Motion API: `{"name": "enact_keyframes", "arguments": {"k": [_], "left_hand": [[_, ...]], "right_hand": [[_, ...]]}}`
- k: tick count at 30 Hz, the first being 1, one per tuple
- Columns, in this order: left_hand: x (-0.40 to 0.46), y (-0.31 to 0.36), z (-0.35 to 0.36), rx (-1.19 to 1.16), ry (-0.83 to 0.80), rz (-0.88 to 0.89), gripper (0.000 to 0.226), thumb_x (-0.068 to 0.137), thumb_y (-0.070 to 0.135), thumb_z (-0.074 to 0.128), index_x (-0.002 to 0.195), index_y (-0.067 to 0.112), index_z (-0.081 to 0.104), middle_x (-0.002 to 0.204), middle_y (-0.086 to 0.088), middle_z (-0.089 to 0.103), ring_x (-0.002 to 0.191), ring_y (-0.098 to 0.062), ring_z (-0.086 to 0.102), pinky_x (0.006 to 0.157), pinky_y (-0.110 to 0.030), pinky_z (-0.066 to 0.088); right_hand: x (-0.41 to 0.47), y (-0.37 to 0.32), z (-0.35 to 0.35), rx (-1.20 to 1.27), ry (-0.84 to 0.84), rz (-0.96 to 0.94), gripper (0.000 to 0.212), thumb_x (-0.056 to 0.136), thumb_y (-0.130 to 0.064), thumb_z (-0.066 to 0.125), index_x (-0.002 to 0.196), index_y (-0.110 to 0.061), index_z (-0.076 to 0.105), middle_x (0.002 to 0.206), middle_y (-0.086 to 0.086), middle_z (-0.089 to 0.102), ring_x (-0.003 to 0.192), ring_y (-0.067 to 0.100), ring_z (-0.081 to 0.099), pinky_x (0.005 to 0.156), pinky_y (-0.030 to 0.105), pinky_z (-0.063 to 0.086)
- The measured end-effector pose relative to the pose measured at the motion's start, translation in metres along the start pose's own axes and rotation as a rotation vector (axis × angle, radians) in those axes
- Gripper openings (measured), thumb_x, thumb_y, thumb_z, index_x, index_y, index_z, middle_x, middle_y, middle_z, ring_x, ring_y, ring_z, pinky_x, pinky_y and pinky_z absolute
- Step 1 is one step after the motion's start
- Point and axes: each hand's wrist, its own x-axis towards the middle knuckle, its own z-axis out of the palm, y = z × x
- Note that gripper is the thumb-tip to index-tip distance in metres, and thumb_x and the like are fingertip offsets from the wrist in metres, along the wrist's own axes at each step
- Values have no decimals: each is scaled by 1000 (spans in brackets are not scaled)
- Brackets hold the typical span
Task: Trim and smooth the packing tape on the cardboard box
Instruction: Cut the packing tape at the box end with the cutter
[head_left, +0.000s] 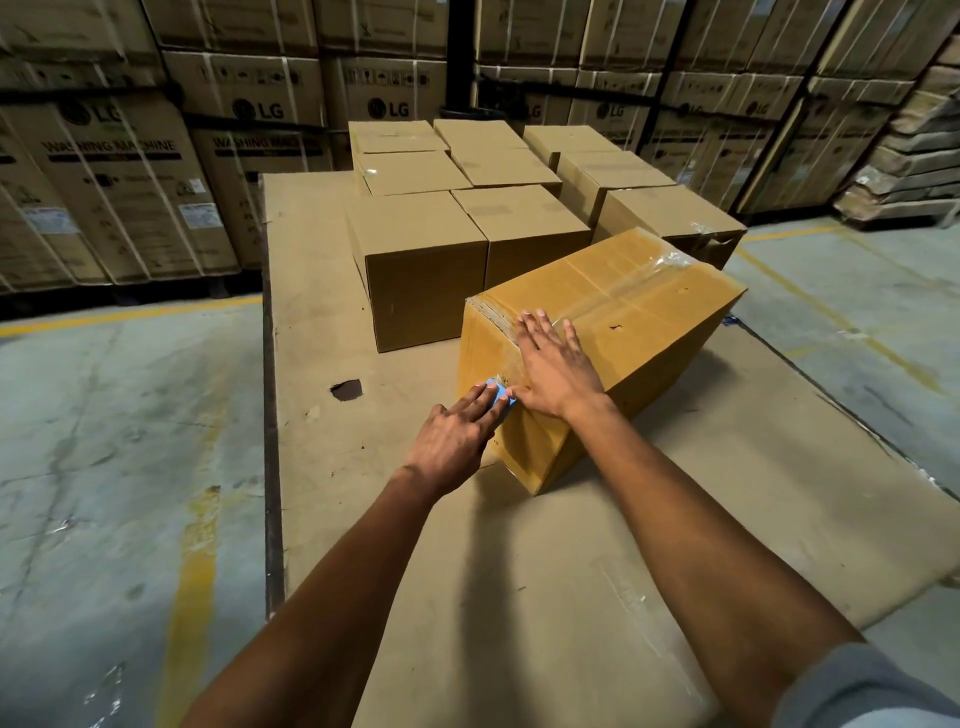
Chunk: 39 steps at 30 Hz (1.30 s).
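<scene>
Two bare hands were pressed against a cardboard box (623, 322) that lay at an angle on a low platform covered with brown cardboard sheeting (519, 571), its near end turned toward the camera. The right hand (556, 369) was laid flat and open, fingers spread, across the near top edge of the box, where clear packing tape (618, 291) was seen running along the top seam and wrinkling at the far corner. The left hand (457, 436) was held against the near end face, its fingers closed over a small blue object (497, 396) of which only a part could be seen; what the object was could not be told. The thumb of the right hand was placed just beside that blue object, on the glossy tape that covered the end face. Several plain brown cartons (421, 260) were stacked in rows behind the box on the same platform, and a dark hole (347, 389) was seen in the sheeting to the left of the hands. Large cartons printed with washing machine labels (119, 171) were lined up along the back wall, and yellow lines (192, 571) were marked on the grey concrete floor. A grey sleeve (862, 691) was visible at the lower right.
</scene>
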Motion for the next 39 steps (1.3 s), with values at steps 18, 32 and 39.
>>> {"name": "enact_keyframes", "arguments": {"k": [18, 32, 39], "left_hand": [[12, -11, 20, -97, 118, 54, 66, 102, 11, 64, 164, 17, 41, 170, -11, 39, 158, -28, 37, 78, -42, 49], [-2, -19, 41, -150, -28, 64, 59, 108, 29, 51, 163, 12, 41, 166, -15, 46, 152, -33, 46, 89, -53, 59], [-13, -18, 25, -160, 59, -4, 63, 101, 22, 64, 160, 10, 46, 164, -14, 48, 152, -31, 47, 83, -48, 58]], "right_hand": [[13, 0, 0, 59, -50, 31, 114, 89, -49, 77, 168, -13, 2, 177, 7, 1, 164, 25, 0, 131, 57, 9], [11, -6, -2, 75, -61, 52, 131, 78, -48, 87, 167, -11, -1, 177, 9, -2, 164, 26, -2, 132, 53, 7], [12, -4, 0, 69, -37, 26, 138, 75, -58, 86, 167, -11, -6, 177, 11, -5, 164, 29, -2, 132, 55, 9]]}}
